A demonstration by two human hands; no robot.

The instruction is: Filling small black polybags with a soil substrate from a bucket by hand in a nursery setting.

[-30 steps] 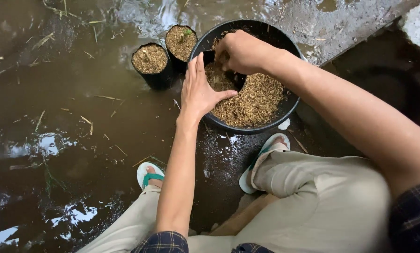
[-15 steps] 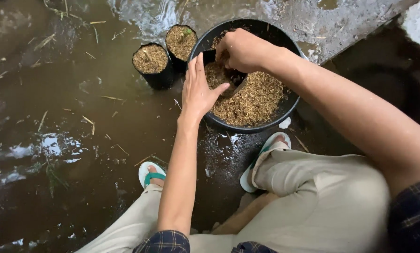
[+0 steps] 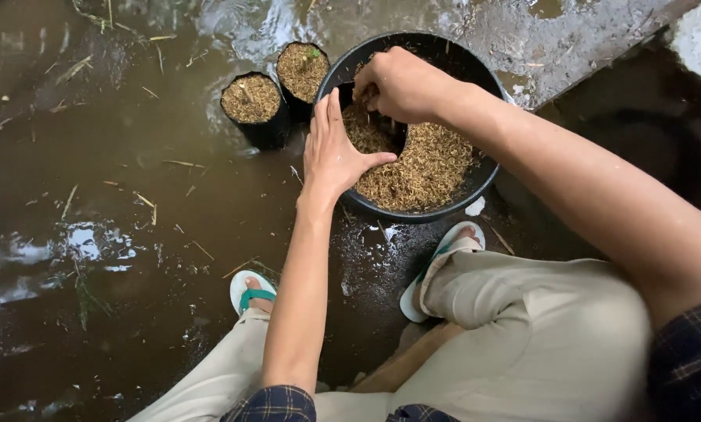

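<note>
A round black basin (image 3: 487, 168) half full of tan husk (image 3: 428, 168) stands on the wet ground in front of me. Inside it, at the left, is a small black grow bag (image 3: 397, 134), partly filled with husk. My left hand (image 3: 331, 152) lies against the bag's side at the basin's rim, fingers together and thumb spread across the husk, steadying the bag. My right hand (image 3: 401, 82) is closed on a handful of husk just above the bag's mouth.
Two filled black grow bags (image 3: 253, 105) (image 3: 302, 70) stand in shallow muddy water left of the basin, one with a small green sprout. My feet in white sandals (image 3: 249, 289) (image 3: 436, 266) rest on wet ground. A concrete ledge (image 3: 569, 47) runs behind the basin.
My right hand stays over the bag's mouth, shifting slightly. My left thumb folded in, then spread back over the husk. Water ripples at the left.
</note>
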